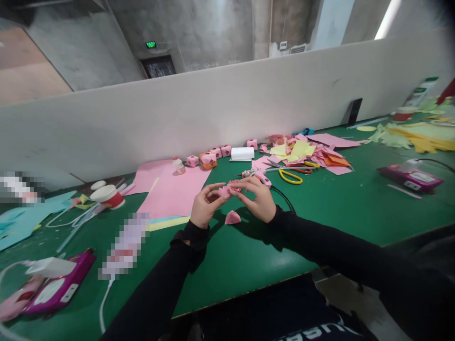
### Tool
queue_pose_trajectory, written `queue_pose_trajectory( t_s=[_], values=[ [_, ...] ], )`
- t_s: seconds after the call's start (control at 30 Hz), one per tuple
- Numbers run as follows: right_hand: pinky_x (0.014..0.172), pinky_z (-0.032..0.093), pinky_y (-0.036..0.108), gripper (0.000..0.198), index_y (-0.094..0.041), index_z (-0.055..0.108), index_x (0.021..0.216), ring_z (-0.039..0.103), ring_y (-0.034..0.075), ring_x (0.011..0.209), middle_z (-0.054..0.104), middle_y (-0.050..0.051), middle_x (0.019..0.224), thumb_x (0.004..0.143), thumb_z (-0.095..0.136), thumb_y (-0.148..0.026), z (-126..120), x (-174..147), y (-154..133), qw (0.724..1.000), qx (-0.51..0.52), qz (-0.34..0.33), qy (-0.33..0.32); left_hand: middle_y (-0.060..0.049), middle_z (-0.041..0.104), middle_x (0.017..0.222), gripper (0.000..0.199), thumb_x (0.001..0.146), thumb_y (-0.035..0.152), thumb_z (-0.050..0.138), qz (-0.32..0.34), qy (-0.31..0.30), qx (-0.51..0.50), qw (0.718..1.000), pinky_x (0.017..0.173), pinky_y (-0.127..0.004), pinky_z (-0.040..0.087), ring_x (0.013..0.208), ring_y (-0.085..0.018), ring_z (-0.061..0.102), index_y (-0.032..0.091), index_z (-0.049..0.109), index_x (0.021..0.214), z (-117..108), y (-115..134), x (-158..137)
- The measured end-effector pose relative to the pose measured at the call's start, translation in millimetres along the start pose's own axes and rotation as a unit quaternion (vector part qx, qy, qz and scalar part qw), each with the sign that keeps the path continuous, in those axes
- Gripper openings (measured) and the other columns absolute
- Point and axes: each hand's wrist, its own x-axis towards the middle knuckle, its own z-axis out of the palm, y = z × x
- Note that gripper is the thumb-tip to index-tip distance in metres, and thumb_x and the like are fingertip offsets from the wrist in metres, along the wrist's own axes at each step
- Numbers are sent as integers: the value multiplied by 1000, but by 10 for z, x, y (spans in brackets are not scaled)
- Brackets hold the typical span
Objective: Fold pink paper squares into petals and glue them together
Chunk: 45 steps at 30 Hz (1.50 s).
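Note:
Between my two hands, above the green table, is a small folded pink paper piece (224,191). My left hand (206,203) pinches its left side with thumb and fingertips. On the right side, my right hand (259,196) grips the same paper, and the fingers partly cover its shape. Just below the hands a loose pink folded paper piece (232,218) lies on the table. Right behind my right hand is a pink glue gun (262,178) with a dark cord.
Pink paper sheets (174,192) lie at left. Along the divider (213,109) stand several folded pink paper shapes (192,161). Yellow-handled scissors (290,176) lie before a scrap pile (302,149). A paper cup (108,196) and purple power strips (59,284) (410,178) stand at the sides.

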Motion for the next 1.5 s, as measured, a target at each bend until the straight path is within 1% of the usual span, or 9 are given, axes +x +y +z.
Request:
queue_pose_trajectory(
  t_s=[0.1, 0.27, 0.47, 0.63, 0.77, 0.9, 1.07, 1.23, 1.5],
  values=[
    [90, 44, 39, 20, -26, 70, 101, 58, 21, 96, 66, 6, 97, 85, 59, -30, 10, -14, -3, 998, -50, -41, -5, 0, 66, 72, 50, 61, 29, 77, 1, 4, 5, 1000, 75, -30, 51, 72, -15, 63, 16, 60, 107, 4, 4, -8],
    [90, 44, 39, 20, -25, 71, 100, 57, 21, 98, 66, 6, 97, 84, 60, -29, 30, -18, 0, 999, -36, -23, -21, 1, 67, 72, 57, 60, 29, 79, 7, 7, 14, 1000, 77, -30, 51, 72, -14, 63, 17, 58, 112, 8, 21, -31],
    [76, 50, 32, 26, -21, 70, 102, 62, 20, 94, 69, 7, 100, 82, 61, -35, 42, 9, 28, 980, 140, 116, -83, 0, 68, 75, 62, 63, 32, 77, 38, 8, 35, 999, 75, -30, 51, 69, -15, 64, 18, 55, 120, -4, 29, -38],
    [77, 49, 31, 30, -17, 69, 93, 64, 19, 89, 70, 8, 96, 77, 65, -42, 73, 34, 58, 955, 225, 184, -62, 0, 67, 74, 60, 65, 33, 75, 57, -7, 71, 996, 76, -30, 52, 72, -14, 63, 17, 55, 119, 10, 31, -50],
    [69, 47, 29, 29, -15, 69, 82, 64, 17, 77, 71, 6, 81, 74, 67, -44, 59, 41, 30, 963, 172, 197, -70, 1, 65, 71, 60, 65, 31, 74, 57, -26, 97, 993, 77, -30, 52, 69, -13, 62, 17, 54, 119, 26, 42, -65],
    [66, 43, 28, 26, -16, 68, 75, 61, 16, 73, 70, 5, 77, 77, 65, -41, 14, 49, -18, 981, 97, 156, -68, 2, 64, 70, 57, 66, 30, 74, 52, -44, 94, 993, 75, -29, 52, 69, -13, 62, 16, 55, 118, 33, 33, -68],
    [65, 43, 29, 27, -15, 67, 76, 63, 17, 71, 70, 5, 74, 78, 64, -43, 0, 56, -6, 975, 125, 165, -76, -1, 67, 75, 53, 70, 33, 72, 41, -50, 66, 996, 79, -31, 52, 74, -14, 64, 15, 56, 117, 25, 24, -59],
    [68, 46, 29, 31, -16, 66, 74, 63, 17, 73, 69, 5, 74, 76, 64, -46, 29, 68, 61, 943, 249, 197, -103, -1, 67, 73, 54, 70, 32, 72, 51, -50, 71, 995, 78, -31, 53, 72, -14, 64, 16, 56, 119, 6, 49, -56],
    [51, 36, 20, 34, -15, 66, 70, 52, 8, 59, 60, -1, 64, 58, 78, -44, 41, 86, 98, 851, 341, 383, -114, -1, 67, 76, 56, 71, 29, 71, 96, -68, 79, 990, 77, -31, 53, 78, -16, 65, 19, 54, 123, 6, 61, -83]
  ],
)
